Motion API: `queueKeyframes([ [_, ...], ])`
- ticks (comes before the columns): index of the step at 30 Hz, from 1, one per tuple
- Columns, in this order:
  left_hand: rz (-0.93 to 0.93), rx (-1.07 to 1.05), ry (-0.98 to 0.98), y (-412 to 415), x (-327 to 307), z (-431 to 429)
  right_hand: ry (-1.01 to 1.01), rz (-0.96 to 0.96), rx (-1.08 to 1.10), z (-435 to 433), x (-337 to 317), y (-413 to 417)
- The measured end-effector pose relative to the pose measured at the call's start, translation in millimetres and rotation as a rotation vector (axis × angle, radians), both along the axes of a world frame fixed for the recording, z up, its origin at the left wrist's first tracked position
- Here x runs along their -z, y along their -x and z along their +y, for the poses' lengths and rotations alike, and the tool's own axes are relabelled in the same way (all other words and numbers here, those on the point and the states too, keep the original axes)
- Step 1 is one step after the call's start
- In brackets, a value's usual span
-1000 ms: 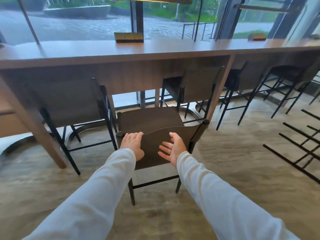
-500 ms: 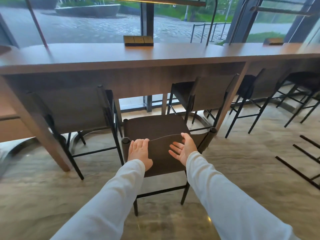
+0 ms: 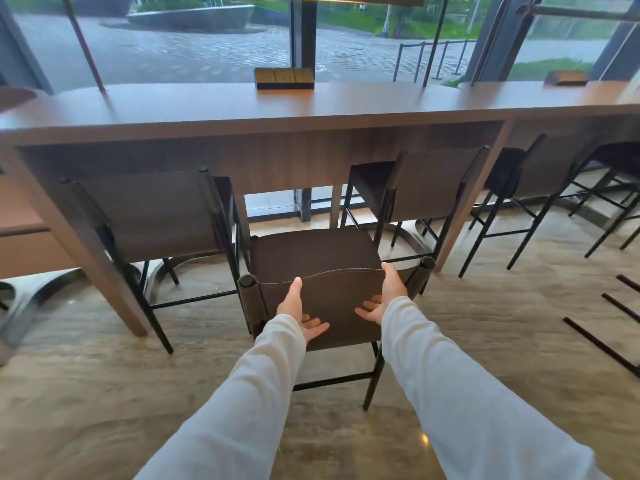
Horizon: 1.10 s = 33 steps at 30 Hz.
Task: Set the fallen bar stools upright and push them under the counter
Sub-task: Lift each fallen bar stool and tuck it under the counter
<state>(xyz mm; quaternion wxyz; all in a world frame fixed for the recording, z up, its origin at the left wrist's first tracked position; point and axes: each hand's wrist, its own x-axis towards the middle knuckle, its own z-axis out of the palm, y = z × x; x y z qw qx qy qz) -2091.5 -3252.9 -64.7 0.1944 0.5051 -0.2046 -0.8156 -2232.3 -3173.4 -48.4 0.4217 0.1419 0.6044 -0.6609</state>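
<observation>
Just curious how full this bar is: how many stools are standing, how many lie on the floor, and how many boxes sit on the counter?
Standing stools: 5
Fallen stools: 1, only its black legs show at the right edge
Wooden boxes on the counter: 2
Total: 8

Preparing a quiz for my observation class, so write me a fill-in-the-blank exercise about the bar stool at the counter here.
1. The dark brown fabric bar stool with black metal legs before the person stands ____.
2. The left hand and right hand are both at its ____.
3. The small dark wooden box sits on the long brown ____.
Missing words: upright; backrest; counter.
</observation>
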Motion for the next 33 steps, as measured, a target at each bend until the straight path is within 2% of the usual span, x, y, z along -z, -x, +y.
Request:
queueKeyframes([
  [3, -0.031, -0.021, -0.029, 13, 1, -7, -0.008, -0.017, -0.021, -1, 2, 15],
  [6, -0.003, -0.138, -0.086, 31, 9, -13, -0.011, -0.032, -0.046, 0, 10, 34],
  [11, 0.077, -0.297, -0.12, 61, 6, -19, 0.137, -0.141, -0.052, -5, 18, 60],
  [15, -0.017, -0.517, -0.143, 73, 3, -27, 0.108, -0.179, -0.036, -13, 18, 69],
  [18, -0.033, -0.581, -0.166, 72, 2, -29, 0.108, -0.186, -0.06, -15, 24, 72],
  [19, -0.049, -0.553, -0.148, 71, 1, -30, 0.11, -0.18, -0.055, -16, 26, 73],
  [21, -0.262, -0.368, 0.058, 70, 3, -32, 0.107, -0.178, -0.047, -19, 25, 76],
  [24, -0.317, -0.283, 0.221, 77, 5, -36, 0.116, -0.152, -0.065, -22, 20, 80],
  [27, -0.265, -0.311, 0.197, 82, -15, -49, 0.132, -0.118, -0.077, -36, 12, 88],
  [30, -0.162, -0.398, -0.02, 81, -31, -74, 0.115, -0.097, -0.09, -57, -1, 102],
  [31, -0.143, -0.377, -0.036, 84, -36, -78, 0.112, -0.09, -0.093, -64, -4, 107],
  [33, -0.169, -0.265, 0.053, 91, -44, -88, 0.096, -0.084, -0.121, -78, -10, 117],
])
